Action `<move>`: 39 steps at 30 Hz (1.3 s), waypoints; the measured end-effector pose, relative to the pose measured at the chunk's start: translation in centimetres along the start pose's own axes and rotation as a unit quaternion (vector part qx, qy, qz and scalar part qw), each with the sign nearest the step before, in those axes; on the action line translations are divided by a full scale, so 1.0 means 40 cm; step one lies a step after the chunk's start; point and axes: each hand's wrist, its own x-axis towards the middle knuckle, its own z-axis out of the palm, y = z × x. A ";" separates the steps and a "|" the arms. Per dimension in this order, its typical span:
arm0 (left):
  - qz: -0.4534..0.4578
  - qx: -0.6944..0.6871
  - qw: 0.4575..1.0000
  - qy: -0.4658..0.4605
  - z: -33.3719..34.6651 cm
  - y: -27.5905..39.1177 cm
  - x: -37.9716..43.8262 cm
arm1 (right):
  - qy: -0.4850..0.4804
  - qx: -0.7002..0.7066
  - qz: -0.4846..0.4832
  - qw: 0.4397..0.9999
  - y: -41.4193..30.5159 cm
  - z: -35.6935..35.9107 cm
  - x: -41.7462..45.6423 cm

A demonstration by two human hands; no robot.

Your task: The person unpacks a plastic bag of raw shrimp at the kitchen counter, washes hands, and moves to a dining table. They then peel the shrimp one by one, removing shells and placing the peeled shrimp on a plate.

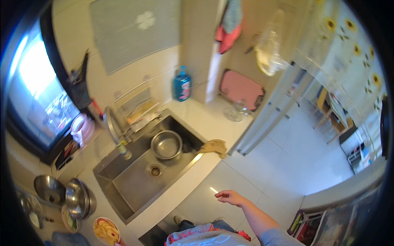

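At the bottom edge, the fingertips of my left hand (120, 243) are on the rim of a bowl of yellow slices (106, 231), which look like cut fruit or potato; the rest of that hand is out of view. My right hand (229, 197) hangs over the tiled floor in front of the counter, fingers loosely bent and slightly apart, holding nothing. Before me is a stainless steel sink (132, 190). A round metal basin (166, 144) stands inside it, beside the drain (154, 171). The faucet (111, 124) rises at the back.
Stacked metal bowls (78, 198) and a bowl with green food (70, 219) stand left of the sink. A tan cloth (215, 147) lies over the counter's front corner. Further back are a blue pump bottle (182, 84), glass lids (235, 113) and a pink cutting board (241, 87). A sliding door (267, 113) borders the counter.
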 end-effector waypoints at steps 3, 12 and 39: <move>-0.021 0.063 0.996 -0.052 0.156 -0.023 -0.142 | -0.093 0.340 0.058 0.934 0.096 -0.110 -0.157; -0.091 0.178 0.870 -0.451 0.621 -0.415 -0.726 | 0.283 -0.276 0.263 0.880 0.687 -0.226 -0.589; -0.200 0.538 0.043 -0.817 0.393 -1.510 -2.351 | 0.875 0.307 0.374 -0.019 0.974 0.477 -1.333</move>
